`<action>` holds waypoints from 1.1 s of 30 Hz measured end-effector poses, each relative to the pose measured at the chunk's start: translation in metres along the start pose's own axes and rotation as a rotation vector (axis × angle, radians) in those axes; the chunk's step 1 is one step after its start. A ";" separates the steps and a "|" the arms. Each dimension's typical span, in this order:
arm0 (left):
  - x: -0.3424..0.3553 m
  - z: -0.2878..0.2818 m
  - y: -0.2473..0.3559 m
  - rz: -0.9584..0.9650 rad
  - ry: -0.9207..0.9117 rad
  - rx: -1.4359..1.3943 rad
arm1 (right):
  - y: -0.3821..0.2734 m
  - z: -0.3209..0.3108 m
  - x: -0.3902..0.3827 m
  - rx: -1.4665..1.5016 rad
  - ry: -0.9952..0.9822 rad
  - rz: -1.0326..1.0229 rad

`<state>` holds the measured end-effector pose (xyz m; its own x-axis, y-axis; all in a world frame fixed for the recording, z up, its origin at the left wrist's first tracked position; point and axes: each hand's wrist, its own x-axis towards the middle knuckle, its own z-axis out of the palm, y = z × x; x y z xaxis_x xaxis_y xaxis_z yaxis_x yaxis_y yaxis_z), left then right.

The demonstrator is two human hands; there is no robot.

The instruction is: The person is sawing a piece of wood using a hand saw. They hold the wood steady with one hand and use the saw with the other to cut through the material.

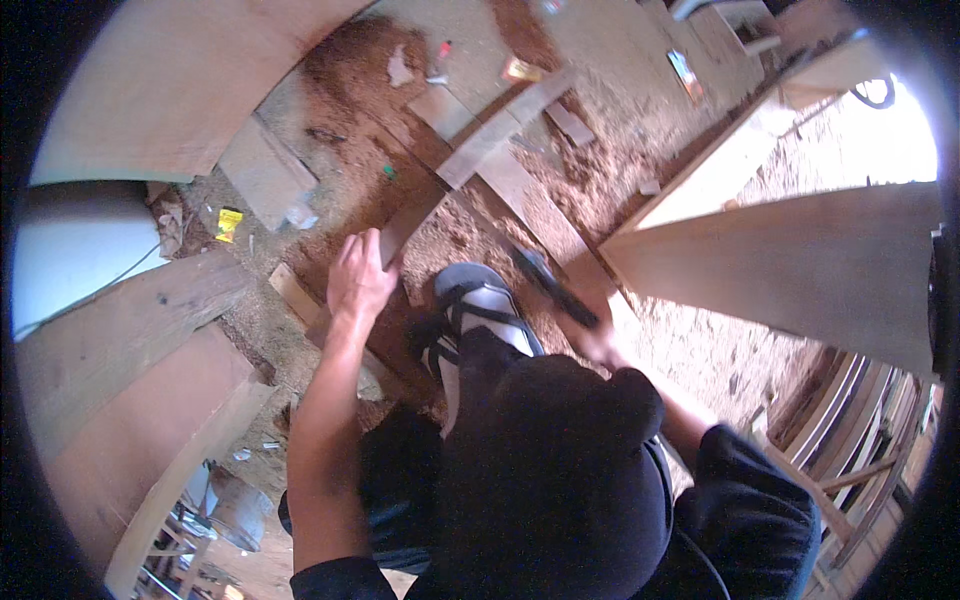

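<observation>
- The left hand rests on the near end of a narrow plank, which runs away over the sawdust floor.
- A sandalled foot stands just right of that hand.
- The right hand holds a dark tool right of the foot.
- A large board lies further right.

Right hand motion-blurred; dark tool unidentifiable.
</observation>
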<state>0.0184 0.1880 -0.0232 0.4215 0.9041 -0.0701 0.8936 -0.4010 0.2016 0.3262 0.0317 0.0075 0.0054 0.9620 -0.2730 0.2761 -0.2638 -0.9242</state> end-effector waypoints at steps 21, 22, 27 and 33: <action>0.000 0.003 -0.002 0.031 0.036 0.025 | 0.036 -0.014 -0.043 -0.142 -0.112 -0.073; 0.001 0.003 0.001 0.040 0.045 0.029 | 0.032 -0.019 -0.051 -0.134 -0.089 -0.094; -0.003 -0.001 -0.001 0.075 0.056 0.052 | -0.008 0.010 0.028 -0.086 -0.142 0.067; 0.001 0.001 -0.002 0.029 0.052 0.022 | 0.050 -0.015 -0.061 -0.237 -0.031 0.033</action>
<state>0.0169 0.1896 -0.0252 0.4387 0.8985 -0.0134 0.8847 -0.4293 0.1815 0.3541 -0.0394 -0.0181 -0.0104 0.9497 -0.3131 0.4941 -0.2674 -0.8273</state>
